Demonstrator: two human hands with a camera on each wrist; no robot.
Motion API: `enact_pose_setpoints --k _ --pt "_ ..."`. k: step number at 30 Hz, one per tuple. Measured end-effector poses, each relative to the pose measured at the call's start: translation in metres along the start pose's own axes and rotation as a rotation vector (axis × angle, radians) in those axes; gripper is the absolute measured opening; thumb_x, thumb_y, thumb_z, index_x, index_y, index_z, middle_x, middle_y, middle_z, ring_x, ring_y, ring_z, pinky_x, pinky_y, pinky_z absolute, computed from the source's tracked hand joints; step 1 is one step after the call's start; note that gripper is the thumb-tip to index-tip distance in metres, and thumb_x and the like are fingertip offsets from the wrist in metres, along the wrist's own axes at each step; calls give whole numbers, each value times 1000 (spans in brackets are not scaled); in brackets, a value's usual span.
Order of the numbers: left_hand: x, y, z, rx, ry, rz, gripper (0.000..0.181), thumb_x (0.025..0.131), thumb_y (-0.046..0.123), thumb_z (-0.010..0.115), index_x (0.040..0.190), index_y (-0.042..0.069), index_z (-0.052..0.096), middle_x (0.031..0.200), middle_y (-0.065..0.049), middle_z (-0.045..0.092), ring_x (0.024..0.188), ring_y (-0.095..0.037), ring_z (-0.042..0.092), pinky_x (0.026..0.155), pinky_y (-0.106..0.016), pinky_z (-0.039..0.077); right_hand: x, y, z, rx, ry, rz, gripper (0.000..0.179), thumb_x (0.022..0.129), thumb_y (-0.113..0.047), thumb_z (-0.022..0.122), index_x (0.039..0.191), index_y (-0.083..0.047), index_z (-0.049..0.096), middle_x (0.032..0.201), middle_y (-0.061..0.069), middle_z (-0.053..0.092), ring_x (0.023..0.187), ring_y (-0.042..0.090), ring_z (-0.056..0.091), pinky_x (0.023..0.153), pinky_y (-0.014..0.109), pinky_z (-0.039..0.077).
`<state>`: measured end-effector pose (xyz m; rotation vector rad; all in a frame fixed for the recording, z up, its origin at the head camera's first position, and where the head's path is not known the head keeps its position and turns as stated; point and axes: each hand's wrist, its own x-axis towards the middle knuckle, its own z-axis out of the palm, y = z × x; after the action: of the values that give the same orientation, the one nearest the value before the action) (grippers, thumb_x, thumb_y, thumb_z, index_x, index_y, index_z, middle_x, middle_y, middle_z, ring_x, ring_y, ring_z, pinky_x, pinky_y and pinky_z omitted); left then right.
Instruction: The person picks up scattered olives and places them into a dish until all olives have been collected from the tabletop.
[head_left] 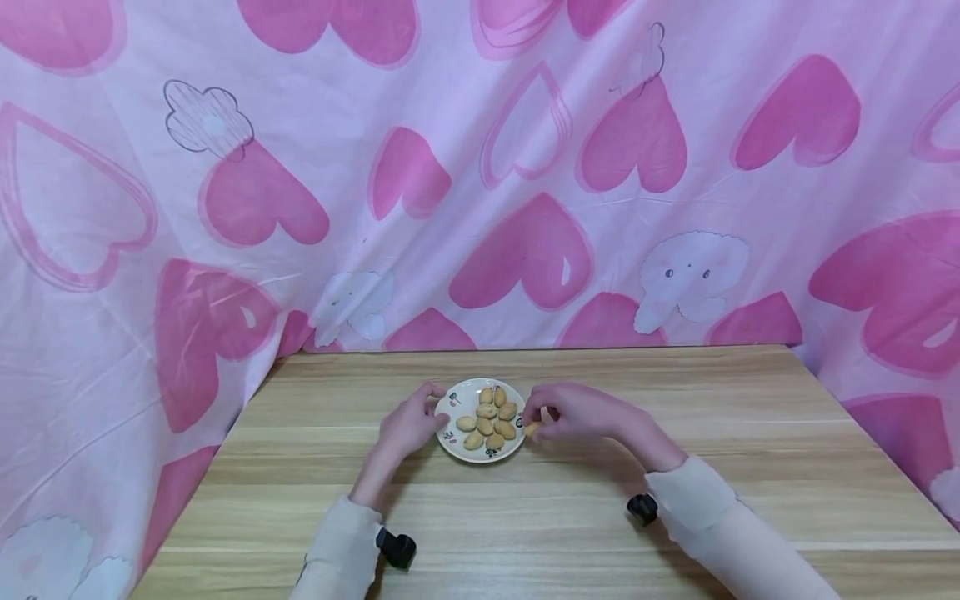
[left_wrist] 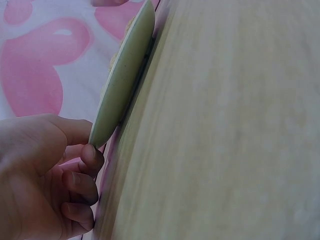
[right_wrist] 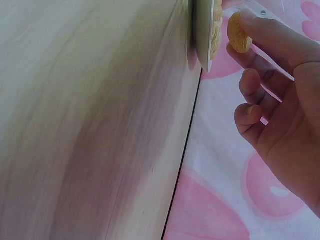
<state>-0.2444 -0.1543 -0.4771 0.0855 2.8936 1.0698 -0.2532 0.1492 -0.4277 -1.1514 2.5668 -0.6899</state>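
A round pale plate (head_left: 459,454) with small printed pictures on its rim bears several oval, tan, wrinkled pieces (head_left: 486,412), which look like dried fruit or nuts. My left hand (head_left: 408,427) pinches the plate's left edge, thumb on the rim and a finger beneath it in the left wrist view. Just off the right edge, my right hand (head_left: 577,410) holds one tan oval piece (right_wrist: 240,33) between thumb and forefinger. In the right wrist view that piece is apart from the plate (right_wrist: 202,35), with the other fingers loosely curled.
The plate is over a wood-grain table (head_left: 525,517), toward its far side. A pink curtain (head_left: 420,167) with hearts hangs behind and at both sides. Each wrist carries a small black camera (head_left: 397,548).
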Motion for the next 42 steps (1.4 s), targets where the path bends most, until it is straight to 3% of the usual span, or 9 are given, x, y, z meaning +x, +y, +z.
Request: enact_pose_setpoints --k 11,19,25,42 --pt "2 -3 2 -1 1 -4 40 88 28 71 126 22 60 97 0 73 88 -17 65 88 -50 44 19 -6 1 -15 31 -11 18 89 -24 74 107 -23 74 95 -13 63 81 10 57 68 24 49" --pt "1 -3 0 2 7 -9 40 88 28 71 126 23 60 95 0 71 85 -17 63 85 -47 44 41 -12 5 -44 29 -7 17 89 -29 74 106 -25 73 93 -13 61 82 11 58 70 25 48" --pt "0 -2 0 -9 -4 -5 40 88 27 71 126 23 60 99 -1 73 91 -20 66 89 -51 44 58 -14 12 -84 40 -20 17 90 -29 73 106 -25 73 93 -12 61 85 11 59 74 25 48" --pt "0 -1 -1 8 -5 11 38 89 27 70 125 22 60 94 0 71 85 -16 63 79 -44 44 105 -24 27 -71 83 32 20 90 -29 72 108 -21 74 101 -8 68 90 10 61 81 28 50"
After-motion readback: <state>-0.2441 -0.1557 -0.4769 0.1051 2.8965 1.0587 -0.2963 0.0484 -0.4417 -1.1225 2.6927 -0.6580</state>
